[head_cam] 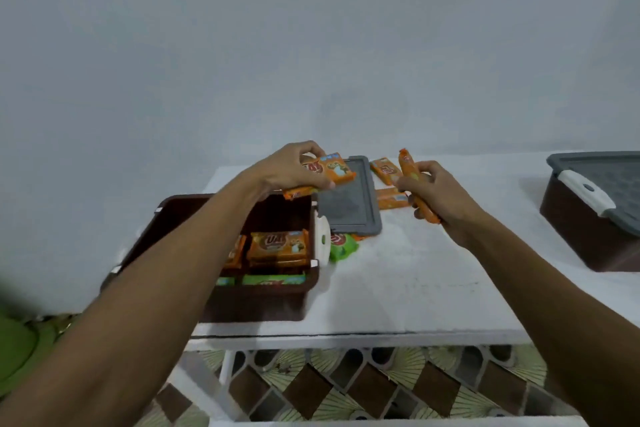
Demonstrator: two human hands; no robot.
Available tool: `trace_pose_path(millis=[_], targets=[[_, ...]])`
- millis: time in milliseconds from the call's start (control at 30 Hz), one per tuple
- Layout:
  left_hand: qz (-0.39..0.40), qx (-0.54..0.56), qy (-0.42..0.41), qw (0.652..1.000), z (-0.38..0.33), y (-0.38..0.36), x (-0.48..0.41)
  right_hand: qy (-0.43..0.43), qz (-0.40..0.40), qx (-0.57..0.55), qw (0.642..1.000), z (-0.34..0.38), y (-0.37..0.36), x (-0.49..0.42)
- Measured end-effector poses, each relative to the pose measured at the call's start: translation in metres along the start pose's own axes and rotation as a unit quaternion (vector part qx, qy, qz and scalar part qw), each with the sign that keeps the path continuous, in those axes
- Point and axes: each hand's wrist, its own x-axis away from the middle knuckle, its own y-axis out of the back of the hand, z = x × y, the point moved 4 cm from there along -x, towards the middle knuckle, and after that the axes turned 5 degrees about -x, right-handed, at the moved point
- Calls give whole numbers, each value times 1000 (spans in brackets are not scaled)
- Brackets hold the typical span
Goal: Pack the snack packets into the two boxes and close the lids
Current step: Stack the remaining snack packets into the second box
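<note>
On the white counter (pixel 415 281) I count two brown plastic boxes and one loose grey lid (pixel 346 204) lying flat beside the left box (pixel 263 302). That box is open, with stacked packets (pixel 277 246), orange and green, inside; the right box (pixel 575 218) is lidded. My left hand (pixel 287 170) hovers over the open box, fingers pinching seemingly two orange snack packets (pixel 332 170); my right hand (pixel 440 194) fingers grip one orange packet (pixel 407 166), while two loose orange packets (pixel 382 170) and one green packet (pixel 343 248) lie around the lid.

Lid (pixel 349 196) right of open box (pixel 194 215)
</note>
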Motion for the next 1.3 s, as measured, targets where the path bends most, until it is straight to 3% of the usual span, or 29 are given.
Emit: trace_pose_path(millis=[167, 267, 367, 467, 567, 633, 667, 867, 1300], targets=[[16, -137, 4, 990, 64, 64, 48, 85, 89, 115, 986, 46, -94, 9], [30, -211, 7, 977, 99, 82, 71, 124, 135, 256, 949, 56, -148, 9], [54, -284, 5, 957, 128, 80, 82, 166, 194, 399, 881, 50, -191, 2], [71, -404, -13, 912, 156, 73, 86, 175, 223, 510, 812, 27, -226, -5], [94, -495, -52, 862, 164, 61, 86, 185, 212, 621, 732, -2, -243, -7], [81, -519, -82, 847, 163, 56, 85, 218, 187, 702, 651, -13, -249, -8], [76, -525, -92, 843, 163, 54, 83, 230, 171, 721, 631, -14, -250, -8], [73, -502, -81, 858, 170, 50, 80, 208, 138, 714, 654, -14, -251, -8], [59, -491, -85, 865, 171, 52, 79, 211, 142, 714, 653, -20, -251, -7]])
